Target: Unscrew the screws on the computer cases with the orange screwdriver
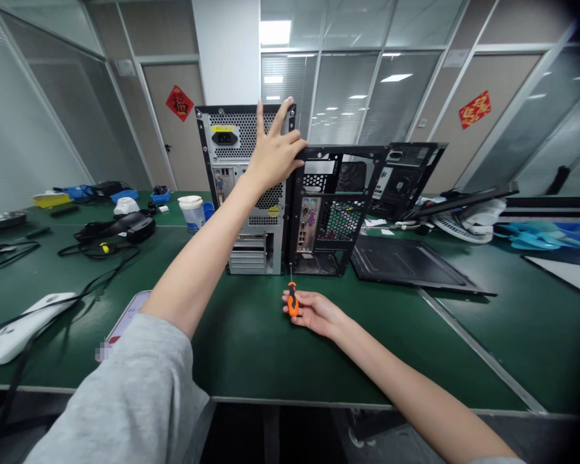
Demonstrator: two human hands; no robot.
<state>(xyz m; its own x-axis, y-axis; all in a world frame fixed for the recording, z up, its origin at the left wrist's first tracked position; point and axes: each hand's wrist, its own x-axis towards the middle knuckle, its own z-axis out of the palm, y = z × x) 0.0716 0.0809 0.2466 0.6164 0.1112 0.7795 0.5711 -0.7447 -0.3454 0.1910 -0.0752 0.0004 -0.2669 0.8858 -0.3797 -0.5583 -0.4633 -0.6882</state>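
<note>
Grey sleeve [125,380] fabric covers the left upper arm in the near left corner, beside a phone [128,316] lying partly hidden on the green tabletop [251,348]. Beyond, a silver-backed computer tower [265,222] stands upright, its rear showing a power socket, ports and expansion-slot covers. Just to its right is a black computer tower [343,219], with a metal port plate fitted in its rear and open framing above. Another black tower [403,180] stands farther back, near a flat black side panel [415,264] on the tabletop. To the left, a white-lidded cup [192,216] is shut, its contents unclear; a small blue bin [160,199] holds dark pieces. What the metal bowl [2,222] at far left holds cannot be told.

Reaching forward and up, the left hand [276,153] lies against the silver-backed tower's upper right edge, fingers spread, two pointing upward and the others toward the black tower. With its forearm coming in low from the right, the right hand [319,314] pinches the orange-and-black handle of a screwdriver [292,303] between its fingers. The shaft points up toward the towers' lower edges, where they meet; whether its tip touches a screw is too small to tell.
</note>
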